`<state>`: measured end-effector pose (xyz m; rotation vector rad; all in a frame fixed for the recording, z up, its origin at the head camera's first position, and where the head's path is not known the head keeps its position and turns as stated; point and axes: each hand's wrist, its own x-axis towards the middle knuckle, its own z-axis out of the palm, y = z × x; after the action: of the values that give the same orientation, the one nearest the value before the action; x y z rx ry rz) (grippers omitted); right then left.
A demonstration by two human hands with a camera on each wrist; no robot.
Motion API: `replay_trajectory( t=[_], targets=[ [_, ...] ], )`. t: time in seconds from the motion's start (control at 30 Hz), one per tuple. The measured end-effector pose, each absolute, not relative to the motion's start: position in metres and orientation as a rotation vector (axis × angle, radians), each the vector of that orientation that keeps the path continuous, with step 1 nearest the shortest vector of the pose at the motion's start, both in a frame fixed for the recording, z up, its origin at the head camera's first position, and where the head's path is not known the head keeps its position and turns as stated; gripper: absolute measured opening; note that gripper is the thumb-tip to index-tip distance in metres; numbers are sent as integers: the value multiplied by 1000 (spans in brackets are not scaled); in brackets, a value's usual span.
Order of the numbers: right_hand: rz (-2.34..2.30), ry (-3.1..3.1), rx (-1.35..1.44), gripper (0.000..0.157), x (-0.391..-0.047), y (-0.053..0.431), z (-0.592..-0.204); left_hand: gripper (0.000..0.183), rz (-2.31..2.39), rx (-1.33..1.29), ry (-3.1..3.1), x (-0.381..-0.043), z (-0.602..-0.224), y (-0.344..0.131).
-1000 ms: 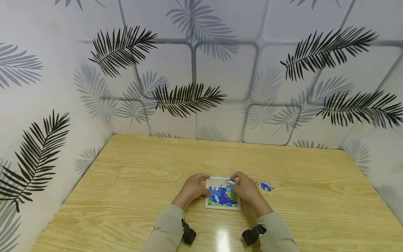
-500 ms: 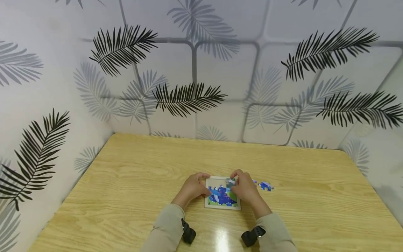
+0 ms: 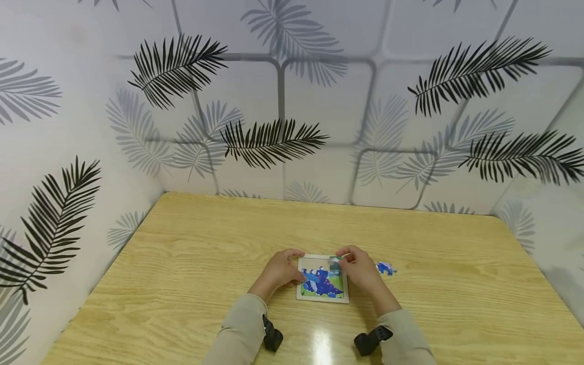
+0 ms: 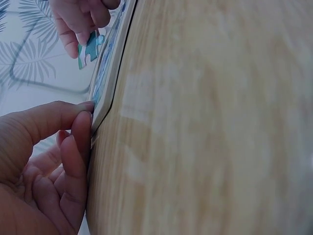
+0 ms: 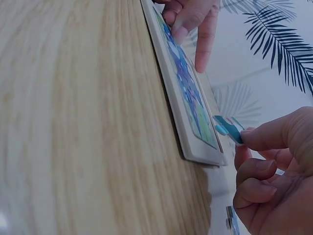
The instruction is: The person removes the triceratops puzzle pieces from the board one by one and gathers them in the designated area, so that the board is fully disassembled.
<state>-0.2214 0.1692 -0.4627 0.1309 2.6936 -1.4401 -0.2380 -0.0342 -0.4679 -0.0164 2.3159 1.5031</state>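
A square jigsaw puzzle tray (image 3: 319, 299) with a pale rim lies on the table, a blue dinosaur picture filling its lower part. My left hand (image 3: 280, 267) holds the tray's left edge, thumb on the rim (image 4: 101, 116). At the tray's upper right corner is my right hand (image 3: 360, 267), pinching a teal and green puzzle piece (image 5: 231, 131) between thumb and forefinger. In the right wrist view this piece is tilted and held just above the tray, apart from the fitted picture. Bare backing shows at the tray's upper left.
Blue and purple loose puzzle material (image 3: 386, 268) lies on the wooden table (image 3: 447, 284) just right of my right hand. Behind the table's far edge stands a wall (image 3: 319, 172) with a leaf pattern.
My right hand has shifted slightly right, still pinching the piece, and more of the green picture below it shows. Part of the loose puzzle material is now hidden behind that hand. My left hand stays put.
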Motion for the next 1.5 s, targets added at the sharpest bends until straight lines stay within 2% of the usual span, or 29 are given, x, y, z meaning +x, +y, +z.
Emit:
replay_trajectory(
  t=[0.63, 1.2, 1.5],
  targets=[
    [-1597, 2614, 189, 27, -214, 240, -446, 59, 1503, -13, 2297, -236, -466, -35],
    [-1517, 2656, 317, 33, -201, 304, -458, 60, 1526, -35, 2283, -237, -468, -34],
    [-1487, 2637, 394, 34, -199, 315, -467, 59, 1544, -23, 2278, -236, -468, -35]
  ],
)
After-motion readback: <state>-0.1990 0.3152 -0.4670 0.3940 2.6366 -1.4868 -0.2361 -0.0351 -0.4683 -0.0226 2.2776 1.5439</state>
